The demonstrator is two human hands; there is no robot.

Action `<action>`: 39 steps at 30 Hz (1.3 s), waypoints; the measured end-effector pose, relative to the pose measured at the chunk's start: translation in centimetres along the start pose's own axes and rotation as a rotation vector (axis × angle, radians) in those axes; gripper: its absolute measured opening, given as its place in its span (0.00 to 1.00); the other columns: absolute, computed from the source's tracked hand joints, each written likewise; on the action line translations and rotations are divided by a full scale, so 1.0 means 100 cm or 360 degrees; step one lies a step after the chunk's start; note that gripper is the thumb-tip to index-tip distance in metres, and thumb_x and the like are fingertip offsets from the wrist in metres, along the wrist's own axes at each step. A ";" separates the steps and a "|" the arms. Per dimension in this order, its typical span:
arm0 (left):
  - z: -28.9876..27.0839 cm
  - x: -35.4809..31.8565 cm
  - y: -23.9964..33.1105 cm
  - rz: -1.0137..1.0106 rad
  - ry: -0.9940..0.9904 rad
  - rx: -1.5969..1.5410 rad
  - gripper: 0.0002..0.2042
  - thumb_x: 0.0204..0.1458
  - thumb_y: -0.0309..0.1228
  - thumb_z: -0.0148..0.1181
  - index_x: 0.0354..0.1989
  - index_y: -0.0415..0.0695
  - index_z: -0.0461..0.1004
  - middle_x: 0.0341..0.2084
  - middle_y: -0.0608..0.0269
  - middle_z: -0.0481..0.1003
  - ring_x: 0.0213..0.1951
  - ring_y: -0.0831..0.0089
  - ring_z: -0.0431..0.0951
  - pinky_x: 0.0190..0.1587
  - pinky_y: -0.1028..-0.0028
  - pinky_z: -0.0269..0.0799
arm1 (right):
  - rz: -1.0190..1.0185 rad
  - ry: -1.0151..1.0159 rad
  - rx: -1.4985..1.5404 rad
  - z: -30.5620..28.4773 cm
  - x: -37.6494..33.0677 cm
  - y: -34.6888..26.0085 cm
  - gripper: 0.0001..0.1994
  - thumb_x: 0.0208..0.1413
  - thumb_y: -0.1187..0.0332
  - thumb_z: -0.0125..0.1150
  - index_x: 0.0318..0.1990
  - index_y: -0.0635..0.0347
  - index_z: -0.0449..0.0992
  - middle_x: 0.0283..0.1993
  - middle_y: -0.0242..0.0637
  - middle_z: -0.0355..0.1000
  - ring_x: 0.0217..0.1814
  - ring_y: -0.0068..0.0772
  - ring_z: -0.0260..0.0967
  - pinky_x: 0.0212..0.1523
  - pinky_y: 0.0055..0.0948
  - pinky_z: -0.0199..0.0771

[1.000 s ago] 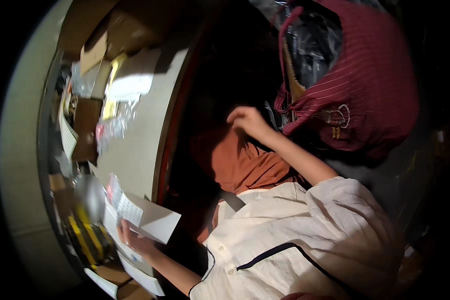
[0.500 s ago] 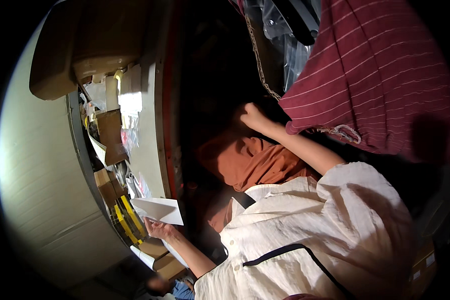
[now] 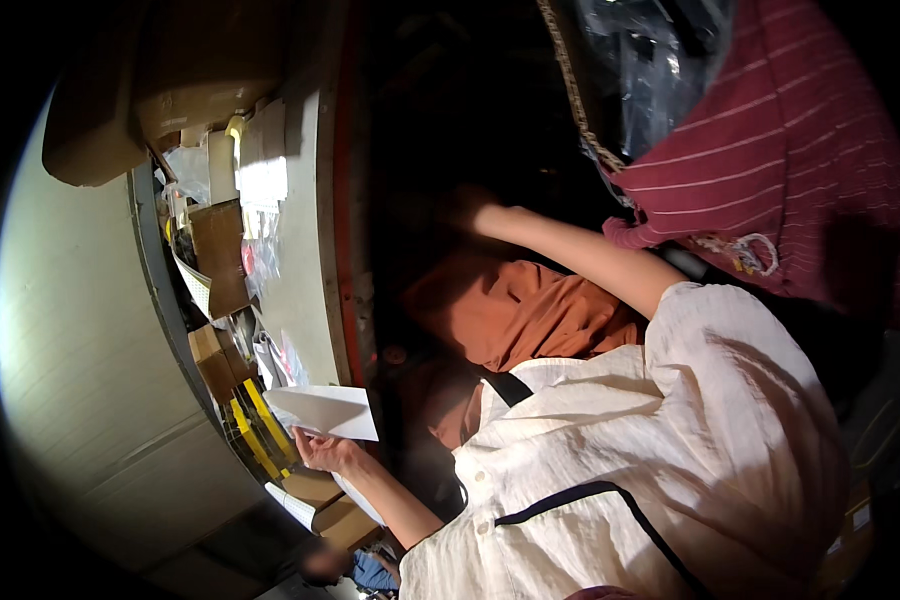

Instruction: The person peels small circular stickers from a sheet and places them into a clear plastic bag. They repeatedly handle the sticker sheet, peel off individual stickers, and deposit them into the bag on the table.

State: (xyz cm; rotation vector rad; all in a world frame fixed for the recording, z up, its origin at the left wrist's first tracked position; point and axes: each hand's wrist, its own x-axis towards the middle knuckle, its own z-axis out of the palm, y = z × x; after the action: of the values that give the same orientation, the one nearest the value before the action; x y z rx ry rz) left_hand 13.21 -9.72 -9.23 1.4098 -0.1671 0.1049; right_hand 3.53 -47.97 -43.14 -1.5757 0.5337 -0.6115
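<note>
At the edge of the bench, my left hand [image 3: 328,453] holds a folded white paper [image 3: 335,412] at its lower side. The fingers are partly bent, and some of them are hidden behind the paper. My right arm stretches across above my orange-brown trousers [image 3: 530,315]. My right hand [image 3: 473,213] ends in deep shadow, where its fingers are too dark to make out. Whether it touches anything is hidden too.
Along the grey bench [image 3: 312,250] lie cardboard boxes [image 3: 220,255], papers, plastic bags and yellow strips [image 3: 260,415]. A maroon striped cloth [image 3: 810,150] hangs at the right, beside a rope [image 3: 570,85] and clear plastic [image 3: 660,85]. Another person [image 3: 370,572] shows at the bottom.
My right hand has moved left and deeper into the shadow, with the arm reaching further out. My left hand stays by the white paper. The whole view has shifted slightly.
</note>
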 end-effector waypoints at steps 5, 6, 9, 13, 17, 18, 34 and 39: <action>-0.012 0.028 0.009 -0.0222 -0.0498 -0.0193 0.14 0.57 0.35 0.65 0.46 0.38 0.80 0.43 0.56 0.84 0.44 0.64 0.84 0.50 0.63 0.78 | -0.0187 0.1135 -0.1125 0.001 0.069 0.013 0.18 0.60 0.54 0.61 0.46 0.59 0.84 0.46 0.51 0.80 0.51 0.50 0.77 0.53 0.46 0.77; -0.009 0.039 0.004 -0.0234 -0.0641 -0.0239 0.14 0.58 0.35 0.64 0.47 0.38 0.80 0.43 0.55 0.84 0.43 0.64 0.84 0.49 0.63 0.78 | -0.0228 0.1187 -0.1159 -0.007 0.087 0.019 0.18 0.60 0.55 0.61 0.46 0.59 0.84 0.46 0.50 0.80 0.51 0.50 0.77 0.54 0.46 0.77; 0.002 -0.005 0.000 -0.0058 -0.0324 -0.0242 0.14 0.58 0.32 0.63 0.48 0.36 0.79 0.37 0.57 0.83 0.34 0.72 0.83 0.33 0.74 0.79 | -0.0303 0.0512 -0.0655 0.023 0.084 0.015 0.17 0.60 0.56 0.61 0.46 0.59 0.83 0.45 0.50 0.80 0.51 0.50 0.78 0.54 0.46 0.77; -0.005 -0.013 -0.002 0.0197 -0.0046 -0.0169 0.21 0.58 0.36 0.64 0.55 0.36 0.77 0.45 0.54 0.83 0.46 0.65 0.83 0.50 0.65 0.79 | -0.0264 0.0046 -0.0369 0.062 0.058 -0.003 0.16 0.60 0.58 0.60 0.47 0.60 0.83 0.45 0.50 0.80 0.51 0.49 0.78 0.54 0.46 0.77; -0.002 -0.006 0.001 0.0135 0.0051 -0.0089 0.23 0.58 0.38 0.64 0.59 0.38 0.76 0.50 0.54 0.81 0.52 0.65 0.80 0.56 0.64 0.74 | -0.0320 -0.0116 -0.0312 0.095 0.039 -0.034 0.15 0.60 0.60 0.60 0.47 0.60 0.83 0.44 0.49 0.80 0.50 0.48 0.78 0.55 0.46 0.77; 0.007 -0.009 0.000 0.0140 0.0101 -0.0056 0.23 0.58 0.38 0.63 0.58 0.38 0.76 0.50 0.55 0.81 0.52 0.65 0.80 0.56 0.64 0.74 | -0.0330 -0.0133 -0.0310 0.100 0.037 -0.041 0.15 0.60 0.60 0.59 0.47 0.60 0.82 0.44 0.49 0.80 0.50 0.48 0.78 0.55 0.46 0.77; 0.037 0.012 0.007 0.0099 0.0003 -0.0098 0.16 0.56 0.36 0.65 0.49 0.40 0.80 0.45 0.57 0.82 0.44 0.65 0.79 0.48 0.65 0.72 | -0.0562 -0.0378 -0.0404 -0.020 -0.004 -0.132 0.19 0.52 0.64 0.59 0.50 0.63 0.81 0.50 0.54 0.79 0.56 0.55 0.77 0.60 0.46 0.75; 0.014 0.007 0.014 0.0141 0.0138 -0.0043 0.15 0.57 0.36 0.63 0.48 0.40 0.80 0.40 0.60 0.82 0.32 0.70 0.78 0.33 0.73 0.70 | -0.0647 -0.0378 -0.0333 -0.031 -0.034 -0.146 0.20 0.53 0.63 0.60 0.51 0.63 0.81 0.52 0.55 0.78 0.57 0.56 0.75 0.59 0.47 0.75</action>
State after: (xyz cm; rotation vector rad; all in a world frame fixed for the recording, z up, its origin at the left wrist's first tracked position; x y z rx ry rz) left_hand 13.57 -10.86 -7.58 1.3686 -0.1588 0.2361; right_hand -1.30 -46.72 -28.68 -1.9463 0.0970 -0.6745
